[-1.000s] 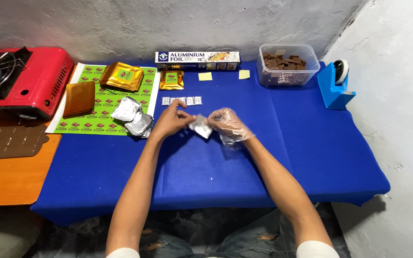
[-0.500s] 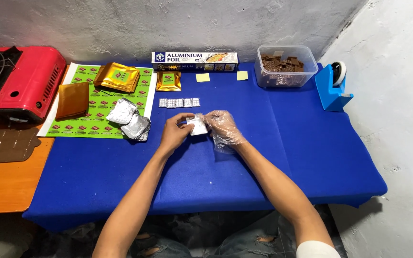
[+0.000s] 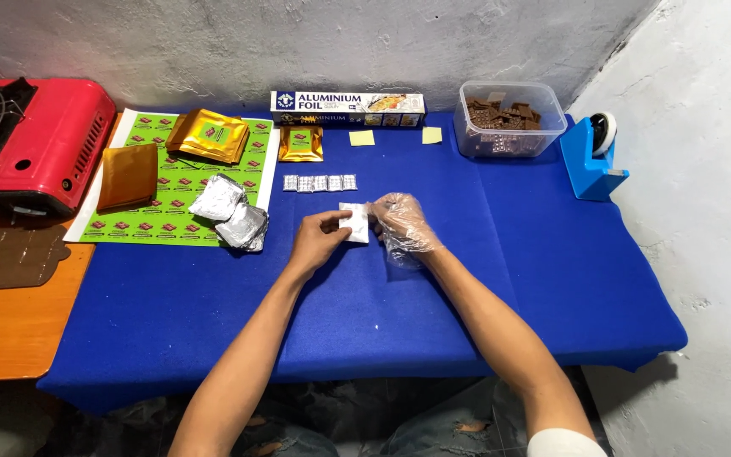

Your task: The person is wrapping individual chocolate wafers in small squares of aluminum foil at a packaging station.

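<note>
Silver foil packet, small, flat, roughly square, pale and crinkled; pinched at its left edge by bare left hand, at its right edge by right hand in a clear plastic glove. Both hands closed on it, held just above the middle of the desk. Blue cloth over desk, smooth. Row of small foil-wrapped pieces just beyond the hands. Two crumpled foil bundles to the left, on edge of green printed sheet with gold pouches. Foil roll box along back wall. Clear tub of brown pieces, blue tape dispenser at right. Red camp stove and brown mould at far left on orange surface. Grey rough wall behind.
</note>
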